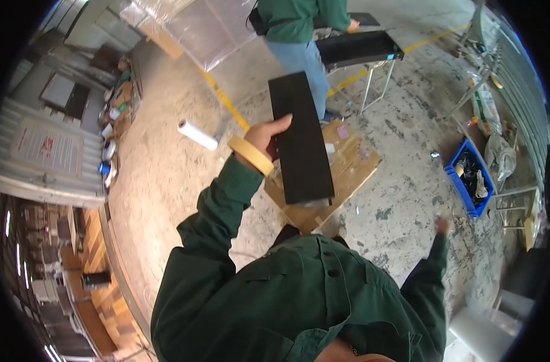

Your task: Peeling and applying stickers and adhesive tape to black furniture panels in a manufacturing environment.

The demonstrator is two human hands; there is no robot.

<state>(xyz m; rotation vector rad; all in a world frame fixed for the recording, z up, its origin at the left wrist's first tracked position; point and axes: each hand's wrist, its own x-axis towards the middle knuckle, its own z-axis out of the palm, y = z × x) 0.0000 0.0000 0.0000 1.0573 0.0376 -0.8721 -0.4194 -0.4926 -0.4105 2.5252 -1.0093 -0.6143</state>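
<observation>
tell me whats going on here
The person's left hand holds a long black panel, with a yellowish ring around that wrist. The right hand hangs out to the side, away from the panel. Ahead, a co-worker stands at a black trough.

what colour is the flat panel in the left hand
The panel is black, seen best in the head view.

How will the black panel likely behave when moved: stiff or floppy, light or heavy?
The black panel is probably stiff, as it shows no visible sag. It seems fairly light, since only the left hand holds it.
</observation>
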